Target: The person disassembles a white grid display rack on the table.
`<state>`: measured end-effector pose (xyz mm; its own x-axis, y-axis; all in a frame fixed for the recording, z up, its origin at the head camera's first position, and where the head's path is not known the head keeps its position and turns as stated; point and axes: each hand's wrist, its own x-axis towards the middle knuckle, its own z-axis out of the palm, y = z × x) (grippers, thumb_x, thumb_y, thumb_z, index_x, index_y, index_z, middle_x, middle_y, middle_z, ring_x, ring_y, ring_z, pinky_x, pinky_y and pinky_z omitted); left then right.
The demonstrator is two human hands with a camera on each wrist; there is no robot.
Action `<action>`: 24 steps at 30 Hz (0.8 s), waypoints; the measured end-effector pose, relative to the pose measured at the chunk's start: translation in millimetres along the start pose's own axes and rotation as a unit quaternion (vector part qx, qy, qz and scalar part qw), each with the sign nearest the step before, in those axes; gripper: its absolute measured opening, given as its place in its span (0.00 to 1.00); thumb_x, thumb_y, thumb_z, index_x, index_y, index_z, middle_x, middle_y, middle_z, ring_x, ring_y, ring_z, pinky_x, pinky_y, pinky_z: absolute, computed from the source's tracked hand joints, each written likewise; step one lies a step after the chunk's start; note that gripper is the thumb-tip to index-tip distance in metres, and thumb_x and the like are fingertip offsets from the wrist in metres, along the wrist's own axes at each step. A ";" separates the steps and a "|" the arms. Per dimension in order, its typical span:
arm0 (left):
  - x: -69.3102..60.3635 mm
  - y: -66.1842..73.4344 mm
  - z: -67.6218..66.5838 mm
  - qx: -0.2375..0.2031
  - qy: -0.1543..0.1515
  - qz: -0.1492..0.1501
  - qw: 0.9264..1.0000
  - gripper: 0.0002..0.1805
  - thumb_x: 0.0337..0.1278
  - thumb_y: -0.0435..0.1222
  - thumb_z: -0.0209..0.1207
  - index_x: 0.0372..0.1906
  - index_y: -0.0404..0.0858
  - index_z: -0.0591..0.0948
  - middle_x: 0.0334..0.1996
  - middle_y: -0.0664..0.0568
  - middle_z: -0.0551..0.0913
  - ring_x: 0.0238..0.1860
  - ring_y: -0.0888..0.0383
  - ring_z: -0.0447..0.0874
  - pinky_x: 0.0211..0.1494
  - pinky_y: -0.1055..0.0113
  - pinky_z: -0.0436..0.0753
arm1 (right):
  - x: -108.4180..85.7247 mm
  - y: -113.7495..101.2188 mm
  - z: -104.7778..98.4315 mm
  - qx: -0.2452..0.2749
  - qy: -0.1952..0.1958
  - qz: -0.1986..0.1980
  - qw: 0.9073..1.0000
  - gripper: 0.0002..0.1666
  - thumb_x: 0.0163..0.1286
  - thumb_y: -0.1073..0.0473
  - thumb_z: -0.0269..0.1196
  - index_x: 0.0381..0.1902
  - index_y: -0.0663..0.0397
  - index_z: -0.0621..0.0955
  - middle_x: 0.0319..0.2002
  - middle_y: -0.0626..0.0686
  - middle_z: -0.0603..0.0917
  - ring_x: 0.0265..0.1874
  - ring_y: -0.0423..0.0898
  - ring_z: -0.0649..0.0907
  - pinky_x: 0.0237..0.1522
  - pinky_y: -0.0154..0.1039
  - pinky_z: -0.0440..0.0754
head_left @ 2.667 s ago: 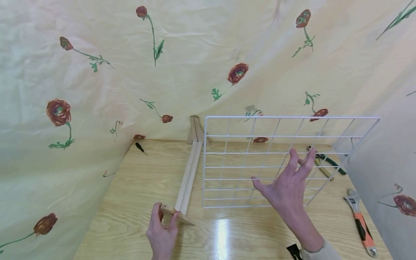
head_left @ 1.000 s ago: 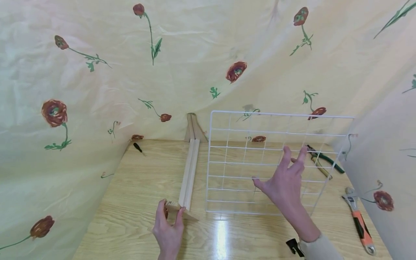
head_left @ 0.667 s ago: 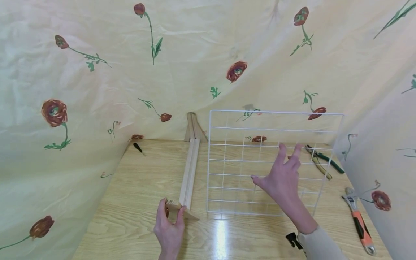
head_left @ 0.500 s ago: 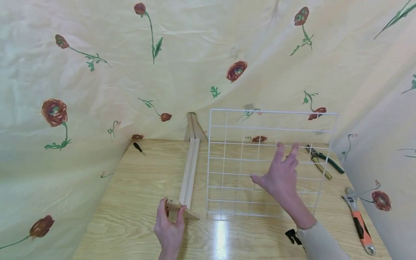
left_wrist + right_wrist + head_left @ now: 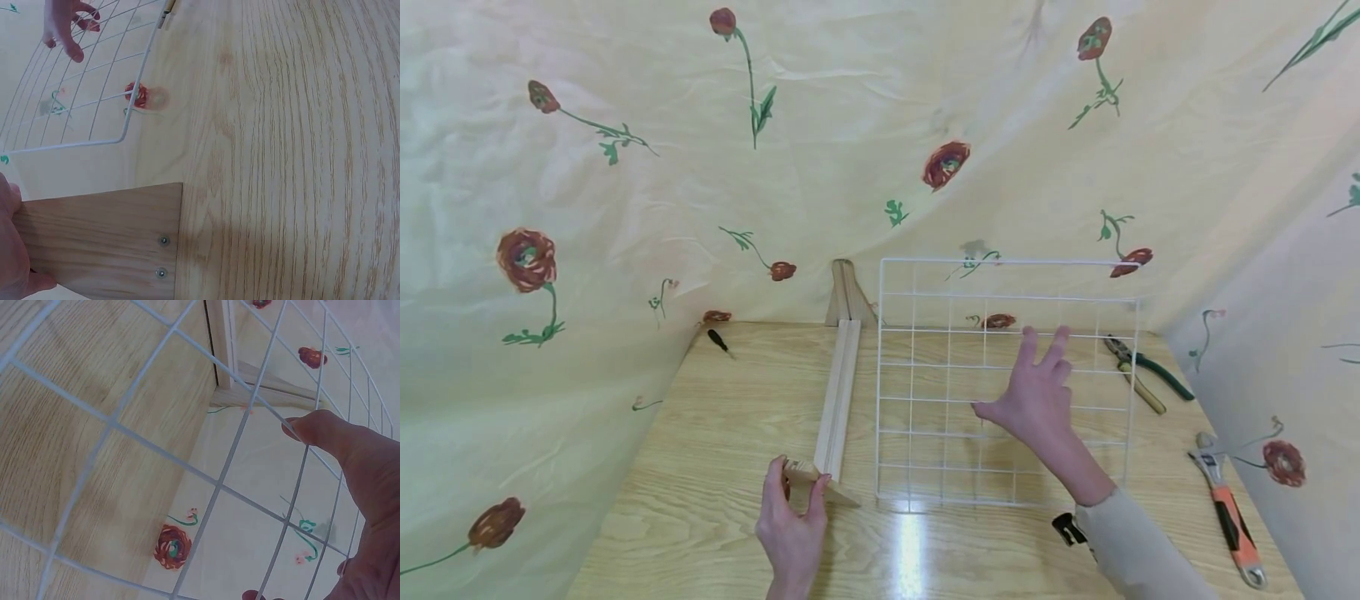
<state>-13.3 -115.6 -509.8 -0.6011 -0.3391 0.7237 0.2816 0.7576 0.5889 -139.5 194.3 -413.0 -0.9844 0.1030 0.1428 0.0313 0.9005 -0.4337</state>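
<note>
In the head view my left hand [image 5: 790, 525] grips the near end foot [image 5: 835, 492] of a wooden stand, thumb and fingers on either side. A long pale beam [image 5: 833, 400] joins it to the far foot [image 5: 848, 296]. The left wrist view shows two screws in the near foot [image 5: 106, 231]. My right hand [image 5: 1037, 396] holds a white wire grid panel [image 5: 912, 364] upright right of the beam, fingers spread. Its thumb [image 5: 319, 431] lies against a wire in the right wrist view; the other fingertips are partly hidden. The panel stands apart from the beam.
Pliers [image 5: 1163, 378] lie behind the panel at the right. An adjustable wrench [image 5: 1238, 521] lies by the right table edge, and a small screwdriver [image 5: 718, 339] at the back left. A black clip [image 5: 1067, 529] is beside the right sleeve. Floral cloth [image 5: 820, 167] hangs around the table.
The panel has turned, its right edge swinging left, so that it now faces me more squarely. My right hand has moved left with it. My left hand keeps its grip on the wooden foot.
</note>
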 end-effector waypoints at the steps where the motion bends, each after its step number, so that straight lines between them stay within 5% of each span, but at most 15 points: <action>1: 0.2 0.2 0.0 0.001 0.000 0.000 1.000 0.37 0.63 0.55 0.62 0.54 0.23 0.73 0.41 0.30 0.83 0.37 0.35 0.86 0.32 0.49 0.88 | 1.2 0.3 1.2 -0.005 -0.004 -0.001 1.000 0.84 0.35 0.43 0.84 0.77 0.65 0.44 0.73 0.75 0.27 0.57 0.82 0.62 0.21 0.58 0.77; 24: 1.5 1.0 -1.1 0.007 -0.004 0.004 1.000 0.36 0.64 0.55 0.61 0.54 0.24 0.73 0.39 0.32 0.82 0.34 0.38 0.86 0.29 0.49 0.87 | 21.9 7.9 29.2 -0.021 -0.092 0.023 0.995 0.84 0.37 0.40 0.83 0.76 0.66 0.42 0.71 0.79 0.28 0.54 0.82 0.64 0.18 0.54 0.79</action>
<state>-13.1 -116.0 -507.7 -0.6054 -0.3290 0.7247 0.2753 0.7678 0.5785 -165.8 191.3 -439.2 -0.9967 0.0681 -0.0430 0.0796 0.9144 -0.3970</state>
